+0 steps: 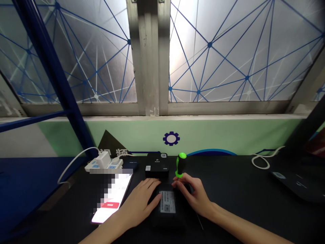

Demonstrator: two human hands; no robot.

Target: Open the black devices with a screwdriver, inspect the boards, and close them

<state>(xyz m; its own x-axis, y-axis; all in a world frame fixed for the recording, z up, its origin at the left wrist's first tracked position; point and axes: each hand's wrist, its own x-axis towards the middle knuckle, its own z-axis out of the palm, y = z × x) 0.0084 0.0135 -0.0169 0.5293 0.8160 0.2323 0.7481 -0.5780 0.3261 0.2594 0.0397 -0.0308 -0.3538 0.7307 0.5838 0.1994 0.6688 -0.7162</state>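
A black electronic box (pixel 169 220) lies on the dark desk in front of me, its white printed label (pixel 168 202) facing up. My left hand (pixel 142 200) holds it from the left, fingers stretched over its far left corner and thumb on the label's edge. At the far right corner, my right hand (pixel 191 193) pinches a green-and-black screwdriver (pixel 180 164) just below the handle. The screwdriver stands nearly upright; its tip is hidden by the fingers. Beside my right wrist lies a thin metal rod (pixel 200 222).
Right behind stands a second black box (pixel 156 164). To the left are a lit phone (pixel 114 196) and a white power strip (pixel 116 165) with a plugged-in charger (pixel 103 159). Another black device (pixel 299 184) and a white cable (pixel 264 162) lie at the right.
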